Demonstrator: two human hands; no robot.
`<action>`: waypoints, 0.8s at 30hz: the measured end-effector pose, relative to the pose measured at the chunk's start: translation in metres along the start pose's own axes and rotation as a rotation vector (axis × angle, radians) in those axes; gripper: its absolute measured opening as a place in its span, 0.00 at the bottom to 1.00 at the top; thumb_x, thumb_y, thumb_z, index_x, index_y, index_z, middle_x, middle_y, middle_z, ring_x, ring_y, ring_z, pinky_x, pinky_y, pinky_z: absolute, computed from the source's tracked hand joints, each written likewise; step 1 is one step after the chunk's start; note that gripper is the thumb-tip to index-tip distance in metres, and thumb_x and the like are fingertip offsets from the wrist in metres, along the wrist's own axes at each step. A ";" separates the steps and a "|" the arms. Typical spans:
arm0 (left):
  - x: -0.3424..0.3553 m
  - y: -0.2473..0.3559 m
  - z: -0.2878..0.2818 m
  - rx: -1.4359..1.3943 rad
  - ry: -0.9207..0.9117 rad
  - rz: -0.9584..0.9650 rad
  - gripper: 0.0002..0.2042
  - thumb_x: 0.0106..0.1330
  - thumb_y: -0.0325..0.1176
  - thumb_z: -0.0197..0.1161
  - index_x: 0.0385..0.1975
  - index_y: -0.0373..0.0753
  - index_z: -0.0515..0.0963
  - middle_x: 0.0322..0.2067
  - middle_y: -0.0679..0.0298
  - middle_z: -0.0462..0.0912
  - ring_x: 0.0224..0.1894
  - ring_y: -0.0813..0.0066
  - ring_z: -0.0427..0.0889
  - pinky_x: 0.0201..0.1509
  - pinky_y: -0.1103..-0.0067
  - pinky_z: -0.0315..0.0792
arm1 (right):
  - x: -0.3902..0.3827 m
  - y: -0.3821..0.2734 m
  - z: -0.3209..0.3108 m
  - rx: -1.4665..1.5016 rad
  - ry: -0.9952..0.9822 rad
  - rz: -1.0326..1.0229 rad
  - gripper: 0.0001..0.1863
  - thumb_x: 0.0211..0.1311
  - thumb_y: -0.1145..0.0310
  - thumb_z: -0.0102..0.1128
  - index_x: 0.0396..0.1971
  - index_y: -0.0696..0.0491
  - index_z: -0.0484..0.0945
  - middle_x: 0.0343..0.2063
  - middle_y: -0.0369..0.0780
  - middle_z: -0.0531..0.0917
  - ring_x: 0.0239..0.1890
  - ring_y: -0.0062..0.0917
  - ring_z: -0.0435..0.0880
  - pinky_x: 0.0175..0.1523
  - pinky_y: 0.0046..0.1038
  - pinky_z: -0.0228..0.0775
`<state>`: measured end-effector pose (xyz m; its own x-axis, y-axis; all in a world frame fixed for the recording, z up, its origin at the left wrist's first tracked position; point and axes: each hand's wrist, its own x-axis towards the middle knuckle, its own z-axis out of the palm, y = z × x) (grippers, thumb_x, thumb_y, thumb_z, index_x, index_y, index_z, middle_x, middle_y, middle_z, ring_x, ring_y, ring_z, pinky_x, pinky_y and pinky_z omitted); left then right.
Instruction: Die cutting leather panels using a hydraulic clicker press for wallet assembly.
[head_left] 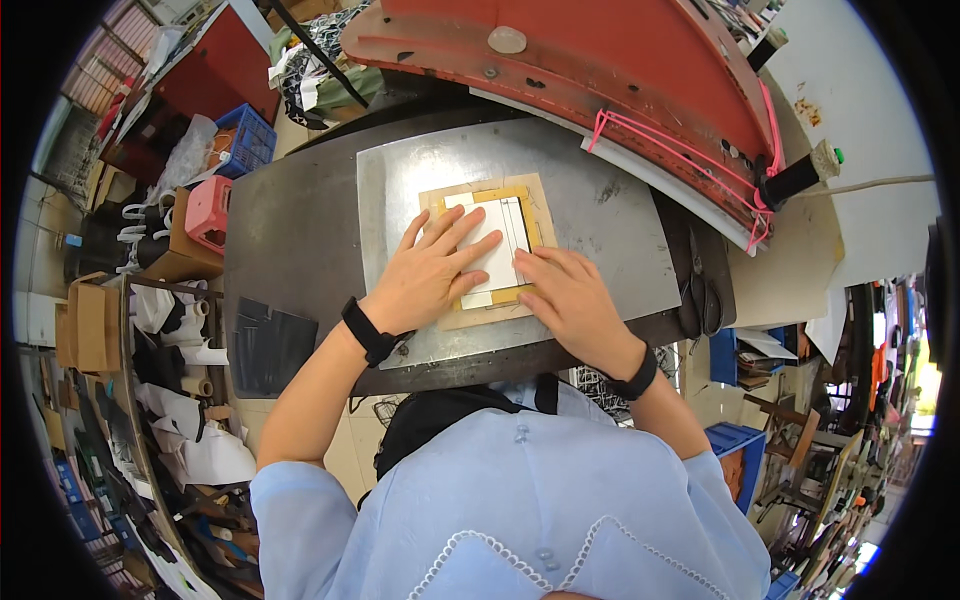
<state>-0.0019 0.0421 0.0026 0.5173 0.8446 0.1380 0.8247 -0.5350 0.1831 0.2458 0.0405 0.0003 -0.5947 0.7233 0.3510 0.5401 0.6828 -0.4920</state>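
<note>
A white rectangular sheet (pixel 502 264) with thin dark lines along its right side lies within a yellow frame (pixel 512 193). Beneath them is a tan board (pixel 482 318), resting on a grey metal plate (pixel 410 165). My left hand (pixel 425 270) lies across the sheet with its fingers spread, pressing on its upper left part. At the right edge of the sheet and frame, my right hand (pixel 570 300) rests with fingers stretched out and thumb apart. Neither hand grips anything that I can see. The sheet's left part is partly hidden under my left hand.
A red machine head (pixel 590 65) with pink cord (pixel 660 142) overhangs the far side. On the dark table (pixel 290 210) lie black sheets (pixel 272 345) at left and scissors (pixel 703 300) at right. A pink stool (pixel 208 213) and blue crate (pixel 245 140) stand beyond the left edge.
</note>
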 end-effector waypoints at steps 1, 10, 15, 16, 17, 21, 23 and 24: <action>0.002 0.000 -0.004 0.005 0.012 0.011 0.22 0.72 0.45 0.51 0.65 0.53 0.68 0.67 0.62 0.64 0.70 0.60 0.60 0.74 0.58 0.47 | 0.000 0.003 -0.003 0.073 0.005 0.047 0.20 0.62 0.68 0.61 0.54 0.57 0.75 0.55 0.44 0.78 0.60 0.34 0.72 0.63 0.36 0.63; 0.009 -0.008 -0.022 -0.257 0.260 -0.081 0.18 0.71 0.42 0.54 0.57 0.43 0.74 0.60 0.56 0.72 0.62 0.55 0.68 0.69 0.63 0.57 | -0.015 0.134 -0.215 0.082 1.089 0.406 0.31 0.62 0.61 0.67 0.59 0.62 0.66 0.54 0.46 0.75 0.54 0.31 0.74 0.61 0.34 0.64; -0.037 -0.003 -0.060 -0.372 0.481 -0.333 0.20 0.73 0.41 0.51 0.59 0.37 0.72 0.63 0.54 0.69 0.64 0.55 0.68 0.67 0.68 0.60 | -0.001 0.159 -0.208 0.568 0.963 0.388 0.21 0.61 0.73 0.66 0.52 0.60 0.69 0.42 0.39 0.78 0.45 0.21 0.76 0.52 0.25 0.68; -0.049 0.001 -0.063 -0.367 0.507 -0.352 0.18 0.72 0.39 0.52 0.55 0.36 0.75 0.62 0.55 0.71 0.63 0.56 0.70 0.65 0.70 0.64 | -0.002 0.163 -0.207 0.573 0.958 0.390 0.21 0.61 0.73 0.66 0.51 0.59 0.70 0.41 0.39 0.78 0.45 0.21 0.76 0.52 0.24 0.68; -0.059 0.008 -0.062 -0.409 0.486 -0.351 0.17 0.72 0.38 0.52 0.54 0.36 0.76 0.61 0.55 0.72 0.62 0.56 0.71 0.64 0.70 0.64 | -0.001 0.163 -0.207 0.577 0.953 0.390 0.21 0.60 0.74 0.67 0.51 0.59 0.70 0.41 0.39 0.78 0.44 0.21 0.76 0.52 0.23 0.68; -0.079 0.050 -0.057 -0.597 0.376 -0.277 0.11 0.70 0.32 0.55 0.48 0.38 0.80 0.55 0.56 0.77 0.55 0.57 0.77 0.59 0.70 0.71 | -0.002 0.161 -0.209 0.510 0.993 0.404 0.19 0.59 0.74 0.67 0.48 0.57 0.71 0.43 0.39 0.77 0.45 0.25 0.77 0.52 0.27 0.69; -0.071 0.069 -0.039 -0.641 0.359 -0.084 0.10 0.66 0.32 0.61 0.44 0.38 0.79 0.49 0.57 0.80 0.49 0.58 0.80 0.50 0.70 0.76 | -0.005 0.146 -0.204 0.499 0.975 0.433 0.24 0.58 0.75 0.66 0.53 0.60 0.69 0.48 0.42 0.76 0.49 0.28 0.76 0.56 0.29 0.68; -0.065 0.079 -0.035 -0.685 0.355 0.022 0.09 0.65 0.32 0.62 0.42 0.37 0.79 0.46 0.57 0.80 0.46 0.57 0.81 0.47 0.70 0.76 | -0.006 0.134 -0.199 0.487 0.969 0.436 0.25 0.58 0.75 0.66 0.54 0.60 0.68 0.49 0.43 0.75 0.51 0.28 0.76 0.57 0.29 0.67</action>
<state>0.0218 -0.0555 0.0425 0.3325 0.8387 0.4312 0.4298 -0.5418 0.7223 0.4398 0.1484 0.0910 0.4016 0.8064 0.4341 0.1757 0.3974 -0.9007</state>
